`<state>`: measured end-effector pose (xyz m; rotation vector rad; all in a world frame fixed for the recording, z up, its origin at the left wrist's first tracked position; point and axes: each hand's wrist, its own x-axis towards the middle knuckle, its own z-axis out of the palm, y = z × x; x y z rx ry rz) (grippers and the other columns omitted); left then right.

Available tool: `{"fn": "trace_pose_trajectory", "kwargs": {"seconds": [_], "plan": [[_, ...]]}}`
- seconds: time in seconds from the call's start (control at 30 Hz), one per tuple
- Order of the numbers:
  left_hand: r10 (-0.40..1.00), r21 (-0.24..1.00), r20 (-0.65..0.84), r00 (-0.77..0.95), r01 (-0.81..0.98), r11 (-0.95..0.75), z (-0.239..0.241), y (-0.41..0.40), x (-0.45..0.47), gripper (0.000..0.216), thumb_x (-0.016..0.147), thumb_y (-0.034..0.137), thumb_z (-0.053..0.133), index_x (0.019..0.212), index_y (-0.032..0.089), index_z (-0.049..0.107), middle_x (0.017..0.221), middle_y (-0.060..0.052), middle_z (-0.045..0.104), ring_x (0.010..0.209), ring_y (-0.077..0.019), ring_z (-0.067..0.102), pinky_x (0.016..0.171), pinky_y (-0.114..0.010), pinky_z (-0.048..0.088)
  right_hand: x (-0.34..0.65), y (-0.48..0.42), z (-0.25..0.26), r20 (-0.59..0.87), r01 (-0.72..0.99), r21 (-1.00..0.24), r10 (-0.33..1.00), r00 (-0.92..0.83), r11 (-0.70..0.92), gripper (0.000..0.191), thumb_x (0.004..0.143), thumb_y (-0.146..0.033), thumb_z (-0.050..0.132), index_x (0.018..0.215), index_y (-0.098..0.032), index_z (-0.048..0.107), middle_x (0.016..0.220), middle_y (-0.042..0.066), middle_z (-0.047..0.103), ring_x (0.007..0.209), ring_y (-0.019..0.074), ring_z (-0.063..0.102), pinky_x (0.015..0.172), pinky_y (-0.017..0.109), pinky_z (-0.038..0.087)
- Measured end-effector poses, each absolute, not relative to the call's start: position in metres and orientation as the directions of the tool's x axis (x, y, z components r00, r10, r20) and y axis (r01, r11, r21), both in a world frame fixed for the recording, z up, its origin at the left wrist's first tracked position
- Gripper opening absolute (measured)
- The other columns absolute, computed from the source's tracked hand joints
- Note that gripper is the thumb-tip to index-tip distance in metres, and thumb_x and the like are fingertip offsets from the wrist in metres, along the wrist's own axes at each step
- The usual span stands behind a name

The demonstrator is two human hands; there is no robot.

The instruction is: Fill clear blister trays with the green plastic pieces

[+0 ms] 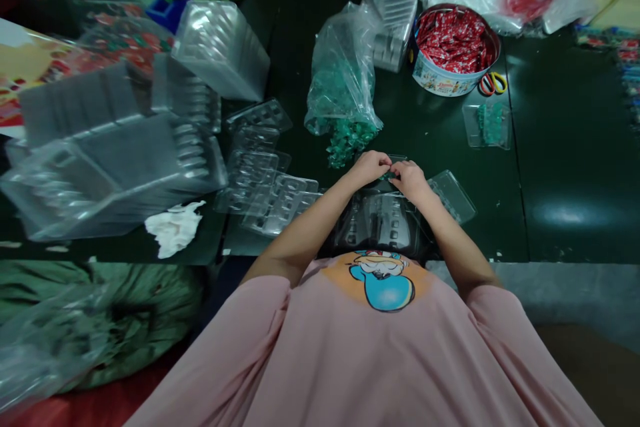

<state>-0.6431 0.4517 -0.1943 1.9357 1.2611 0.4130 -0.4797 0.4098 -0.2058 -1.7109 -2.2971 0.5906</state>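
Note:
My left hand (369, 168) and my right hand (411, 180) meet with bent, pinched fingers over a clear plastic tray close to my body. Bits of green show beneath the fingertips; what each pinch holds is too small to make out. Just beyond my left hand, small translucent green pieces (350, 141) spill from a clear plastic bag (343, 47). More clear molded trays (385, 220) lie between my forearms. To the right of my right hand lies a clear tray (453, 195).
Loose clear trays (280, 203) and stacked trays (125, 160) crowd the left. A tin (445, 83) of red-wrapped packets, scissors (493, 83) and a tray with green pieces (493, 125) sit right. A crumpled white tissue (175, 228) lies near the front edge.

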Motion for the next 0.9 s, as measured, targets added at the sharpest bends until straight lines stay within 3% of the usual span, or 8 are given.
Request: {"fn": "trace_pose_trajectory", "kwargs": {"seconds": [0.13,0.37,0.57,0.67,0.9], "plan": [[0.863,0.806,-0.115,0.492,0.555,-0.208,-0.195,0.45,-0.644,0.017,0.072,0.019,0.065,0.085,0.016,0.074,0.079,-0.002,0.074,0.073,-0.014,0.065,0.067,-0.022,0.047,-0.48,0.407,-0.207,-0.055,0.872,-0.431,0.957,-0.283,0.233,0.017,0.075,-0.013,0.07,0.091,-0.018,0.065,0.09,0.007,0.067,0.088,0.023,0.057,0.081,0.034,0.041],[0.844,0.716,-0.107,0.526,0.63,-0.302,-0.188,0.446,-0.642,0.019,0.069,0.016,0.069,0.087,0.019,0.076,0.078,-0.001,0.074,0.072,-0.0152,0.064,0.066,-0.023,0.044,-0.463,0.404,-0.198,0.023,0.746,-0.618,0.955,-0.296,0.246,0.025,0.073,-0.014,0.072,0.096,-0.021,0.064,0.096,0.004,0.069,0.091,0.0225,0.057,0.085,0.035,0.042],[0.767,0.578,-0.087,0.636,0.659,-0.481,-0.188,0.446,-0.644,0.021,0.078,0.02,0.064,0.093,0.023,0.078,0.092,-0.003,0.076,0.088,-0.0178,0.066,0.079,-0.025,0.045,-0.453,0.405,-0.197,0.046,0.75,-0.629,0.972,-0.23,0.207,0.02,0.076,-0.014,0.067,0.094,-0.022,0.065,0.095,0.004,0.067,0.093,0.0236,0.056,0.086,0.037,0.042],[0.737,0.579,-0.084,0.671,0.635,-0.511,-0.191,0.447,-0.647,0.022,0.078,0.024,0.067,0.098,0.022,0.078,0.093,-0.004,0.075,0.088,-0.0178,0.066,0.079,-0.025,0.045,-0.453,0.407,-0.197,0.032,0.75,-0.632,0.973,-0.228,0.197,0.019,0.076,-0.014,0.068,0.094,-0.021,0.066,0.094,0.005,0.068,0.093,0.0236,0.056,0.087,0.037,0.042],[0.796,0.583,-0.127,0.592,0.694,-0.423,-0.195,0.448,-0.646,0.025,0.073,0.019,0.069,0.097,0.021,0.076,0.088,-0.003,0.073,0.083,-0.0174,0.066,0.075,-0.025,0.046,-0.463,0.401,-0.194,-0.032,0.818,-0.546,0.971,-0.239,0.183,0.008,0.077,-0.016,0.071,0.083,-0.021,0.07,0.102,0.007,0.067,0.102,0.0256,0.054,0.09,0.04,0.041]]}}
